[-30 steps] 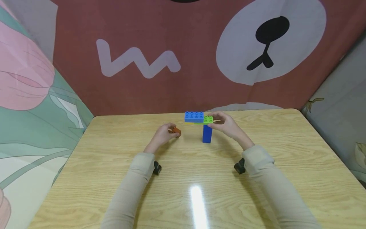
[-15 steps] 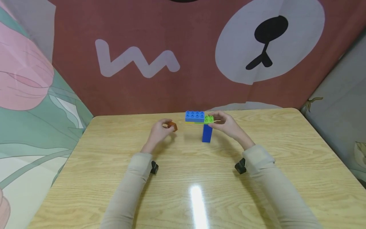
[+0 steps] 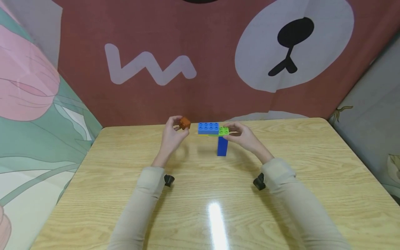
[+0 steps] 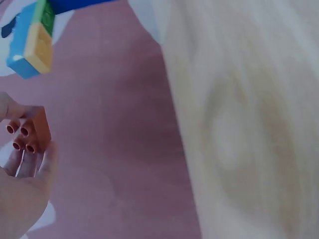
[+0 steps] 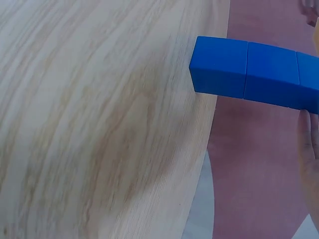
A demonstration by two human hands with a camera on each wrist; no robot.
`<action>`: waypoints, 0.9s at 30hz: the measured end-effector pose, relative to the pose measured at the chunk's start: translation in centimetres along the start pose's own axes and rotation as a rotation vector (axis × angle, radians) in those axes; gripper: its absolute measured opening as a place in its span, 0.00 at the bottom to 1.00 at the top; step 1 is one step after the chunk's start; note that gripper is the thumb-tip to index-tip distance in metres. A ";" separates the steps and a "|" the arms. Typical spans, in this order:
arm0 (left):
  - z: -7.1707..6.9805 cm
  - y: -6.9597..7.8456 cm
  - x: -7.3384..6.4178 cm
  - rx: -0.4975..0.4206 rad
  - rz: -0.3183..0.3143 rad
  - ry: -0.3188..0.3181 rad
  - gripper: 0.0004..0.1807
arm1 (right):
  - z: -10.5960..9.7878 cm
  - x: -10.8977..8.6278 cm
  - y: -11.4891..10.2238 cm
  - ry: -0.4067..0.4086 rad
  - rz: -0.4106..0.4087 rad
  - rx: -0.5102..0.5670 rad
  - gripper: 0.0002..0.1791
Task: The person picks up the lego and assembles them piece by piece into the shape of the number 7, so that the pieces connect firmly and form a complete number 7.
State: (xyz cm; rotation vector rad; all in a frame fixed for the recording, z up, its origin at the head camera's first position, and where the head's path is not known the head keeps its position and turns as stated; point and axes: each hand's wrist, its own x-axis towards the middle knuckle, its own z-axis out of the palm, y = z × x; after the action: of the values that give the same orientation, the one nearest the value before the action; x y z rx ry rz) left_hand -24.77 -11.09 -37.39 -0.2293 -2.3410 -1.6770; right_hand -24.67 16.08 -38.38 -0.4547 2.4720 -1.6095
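My left hand (image 3: 169,139) pinches an orange-brown toy building brick (image 3: 185,123) between thumb and fingers, raised left of the built piece. Its round studs face the palm side in the left wrist view. That piece has a column of stacked dark blue bricks (image 3: 222,146), a lime green brick (image 3: 223,131) on top, and a lighter blue brick (image 3: 208,127) reaching out left. Under the light blue brick, a yellow brick (image 4: 40,47) shows beside the green. My right hand (image 3: 245,136) grips the piece's top at the green brick from the right; the right wrist view shows fingertips against the column (image 5: 271,69).
The wooden table (image 3: 206,187) extends on all sides of the hands. Its far edge meets a reddish-brown cloth (image 3: 150,100) with a bear print. Black wrist mounts (image 3: 169,180) sit under both sleeves.
My left hand has risen away from the table and slightly left, turning the orange-brown brick. The built piece and my right hand have shifted a little left.
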 end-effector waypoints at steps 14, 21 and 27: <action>1.1 3.4 -1.2 0.047 0.260 0.011 0.24 | 1.8 0.5 -1.1 -0.018 -0.023 0.044 0.24; 2.1 3.6 -1.5 0.141 0.284 -0.085 0.22 | 2.2 0.6 -1.1 -0.025 -0.061 0.019 0.24; 2.6 3.4 -1.5 0.161 0.294 -0.105 0.22 | 2.2 0.6 -1.1 -0.029 -0.079 0.015 0.23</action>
State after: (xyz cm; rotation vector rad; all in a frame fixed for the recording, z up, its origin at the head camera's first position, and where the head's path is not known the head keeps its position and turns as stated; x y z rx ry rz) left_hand -22.74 -7.48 -35.58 -0.6102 -2.3629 -1.3620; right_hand -24.41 13.59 -38.24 -0.5755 2.4480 -1.6377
